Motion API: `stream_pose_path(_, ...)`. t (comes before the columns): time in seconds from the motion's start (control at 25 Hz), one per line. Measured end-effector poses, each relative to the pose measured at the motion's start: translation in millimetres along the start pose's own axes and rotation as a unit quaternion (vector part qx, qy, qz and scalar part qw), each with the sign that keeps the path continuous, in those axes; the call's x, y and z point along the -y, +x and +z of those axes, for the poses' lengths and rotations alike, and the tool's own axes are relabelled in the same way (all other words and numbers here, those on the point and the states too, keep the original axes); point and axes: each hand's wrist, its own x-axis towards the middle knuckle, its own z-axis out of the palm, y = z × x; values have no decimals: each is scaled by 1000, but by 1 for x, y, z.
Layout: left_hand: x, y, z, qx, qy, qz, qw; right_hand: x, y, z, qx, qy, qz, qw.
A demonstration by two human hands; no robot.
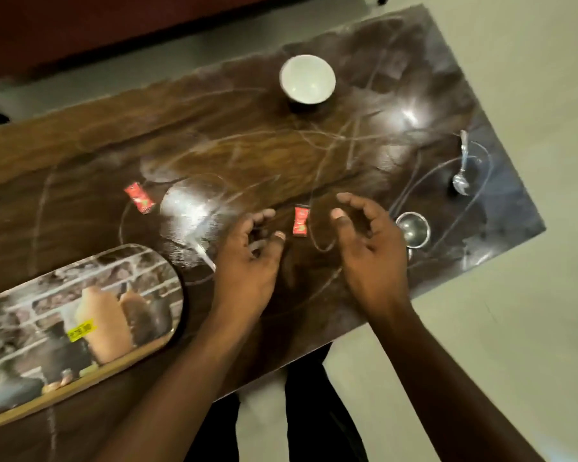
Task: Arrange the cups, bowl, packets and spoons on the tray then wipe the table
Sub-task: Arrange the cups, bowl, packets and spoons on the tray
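- Left hand (251,258) hovers low over the wooden table (81,168), fingers loosely curled and holding nothing that can be made out; a spoon (205,256) lies just at its nine o'clock.
- At the far left, the picture-printed tray (21,371) carries none of the task's items.
- One red packet (139,197) lies at the tray's one o'clock; a second red packet (300,221) lies between the hands.
- At twelve o'clock sits the white bowl (307,80).
- Right hand (367,241) is spread wide and empty, beside a steel cup (413,229); another spoon (461,168) lies beyond it.
- The middle packet looks like the likely pick: pinch it by the edges, then carry it to the tray.
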Motion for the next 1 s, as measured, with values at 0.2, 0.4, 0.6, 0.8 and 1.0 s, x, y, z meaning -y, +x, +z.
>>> stream_pose_path(0.2, 9, -2, 114, 71, -13, -63, 995, -62, 39, -91, -102, -11, 54, 993)
stream_pose_path(0.4, 25, 3, 197, 93, -23, -129, 987, -108, 71, -123, -44, 36, 159, 986)
stream_pose_path(0.6, 40, 6, 219, 66, -18, -141, 988, -118, 77, -120, 27, 53, 176, 983)
stream_pose_path(0.8, 38, 9, 175, 8, -95, -135, 986, -90, 67, -89, 69, 73, 139, 985)
stream_pose_path(1.0, 26, 4, 47, -125, -168, -123, 970, -36, 33, 11, 171, 62, 70, 981)
